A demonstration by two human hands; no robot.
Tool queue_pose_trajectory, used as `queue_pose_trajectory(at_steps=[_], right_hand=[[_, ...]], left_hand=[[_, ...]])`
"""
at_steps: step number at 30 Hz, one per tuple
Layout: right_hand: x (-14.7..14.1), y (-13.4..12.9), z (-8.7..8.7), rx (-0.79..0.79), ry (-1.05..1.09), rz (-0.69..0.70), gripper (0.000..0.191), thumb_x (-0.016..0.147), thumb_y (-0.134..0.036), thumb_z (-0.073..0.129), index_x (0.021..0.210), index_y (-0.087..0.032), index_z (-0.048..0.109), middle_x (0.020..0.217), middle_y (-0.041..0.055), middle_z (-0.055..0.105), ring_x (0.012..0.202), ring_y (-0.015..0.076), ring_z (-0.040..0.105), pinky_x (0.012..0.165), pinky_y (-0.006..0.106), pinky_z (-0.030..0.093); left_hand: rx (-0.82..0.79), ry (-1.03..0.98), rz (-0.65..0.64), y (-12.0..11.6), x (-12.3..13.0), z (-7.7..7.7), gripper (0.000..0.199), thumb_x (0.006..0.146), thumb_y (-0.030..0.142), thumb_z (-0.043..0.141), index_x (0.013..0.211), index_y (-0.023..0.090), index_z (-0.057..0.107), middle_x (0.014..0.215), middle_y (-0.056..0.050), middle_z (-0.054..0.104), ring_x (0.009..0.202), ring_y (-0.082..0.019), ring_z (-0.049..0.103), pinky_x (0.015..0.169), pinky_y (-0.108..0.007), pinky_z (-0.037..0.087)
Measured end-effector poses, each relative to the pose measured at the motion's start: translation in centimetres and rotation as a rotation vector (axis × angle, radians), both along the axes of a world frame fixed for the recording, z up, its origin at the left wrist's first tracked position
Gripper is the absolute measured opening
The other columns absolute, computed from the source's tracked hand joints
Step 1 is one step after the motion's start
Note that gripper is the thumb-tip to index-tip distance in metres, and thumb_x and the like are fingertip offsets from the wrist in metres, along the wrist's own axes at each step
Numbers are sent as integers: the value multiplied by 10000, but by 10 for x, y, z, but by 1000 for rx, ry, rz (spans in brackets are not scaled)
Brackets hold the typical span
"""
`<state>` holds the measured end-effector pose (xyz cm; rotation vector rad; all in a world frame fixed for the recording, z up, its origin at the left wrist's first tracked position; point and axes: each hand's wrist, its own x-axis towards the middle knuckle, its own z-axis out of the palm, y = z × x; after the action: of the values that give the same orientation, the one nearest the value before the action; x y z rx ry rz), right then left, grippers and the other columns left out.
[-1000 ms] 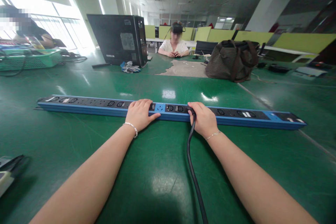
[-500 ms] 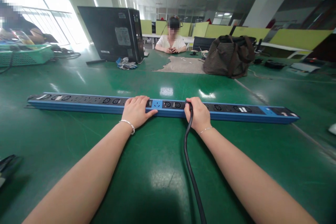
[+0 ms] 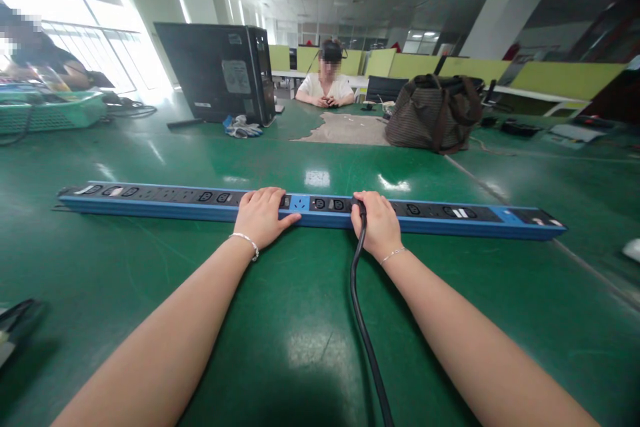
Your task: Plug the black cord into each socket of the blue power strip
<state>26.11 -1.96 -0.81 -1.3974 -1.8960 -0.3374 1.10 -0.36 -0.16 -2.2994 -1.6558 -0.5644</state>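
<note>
A long blue and black power strip (image 3: 160,205) lies crosswise on the green table (image 3: 190,293), its sockets facing up. Left of the blue socket, my left hand (image 3: 260,217) is closed over the strip, its thumb along the near side and its fingers over the top. To the right of centre, my right hand (image 3: 379,221) grips a black plug (image 3: 359,205) against the strip's socket face. Most of the plug is hidden by the fingers, so I cannot tell how deep it sits. From it a thick black cord (image 3: 356,287) runs down towards me between my forearms.
At the back left stand a black computer tower (image 3: 210,73), crumpled work gloves (image 3: 242,127) and a green basket (image 3: 65,110). A brown bag (image 3: 430,113) sits at the back right. One person (image 3: 326,85) sits opposite, another person (image 3: 40,53) at far left.
The camera view has tilted up a little, so the scene sits slightly lower. Both hands keep their places on the strip and plug, with no clear movement.
</note>
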Motion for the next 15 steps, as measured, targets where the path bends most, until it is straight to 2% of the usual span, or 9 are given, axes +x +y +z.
queue_pose_trajectory(at_steps=[5, 10, 15], right_hand=[[0, 1, 2, 8, 28, -9, 264, 832, -237, 454, 1049, -163, 584, 1007, 93, 645, 914, 210, 609, 838, 331, 469], [-3, 2, 0, 7, 24, -77, 317, 836, -275, 463, 1093, -146, 596, 1028, 98, 667, 919, 222, 622, 837, 332, 466], [-3, 3, 0, -28, 15, -106, 324, 853, -298, 444, 1077, -131, 607, 935, 102, 699, 860, 221, 642, 833, 327, 452]], left_hand=[[4, 2, 5, 1, 0, -1, 597, 820, 618, 411, 1219, 183, 496, 1271, -111, 567, 1179, -267, 482, 992, -420, 304], [-12, 2, 10, 1, 1, 0, 602, 820, 616, 407, 1230, 184, 494, 1276, -113, 562, 1189, -270, 473, 1002, -423, 294], [-24, 5, 19, 1, 1, 1, 602, 814, 611, 423, 1236, 187, 490, 1282, -108, 559, 1189, -269, 473, 999, -428, 301]])
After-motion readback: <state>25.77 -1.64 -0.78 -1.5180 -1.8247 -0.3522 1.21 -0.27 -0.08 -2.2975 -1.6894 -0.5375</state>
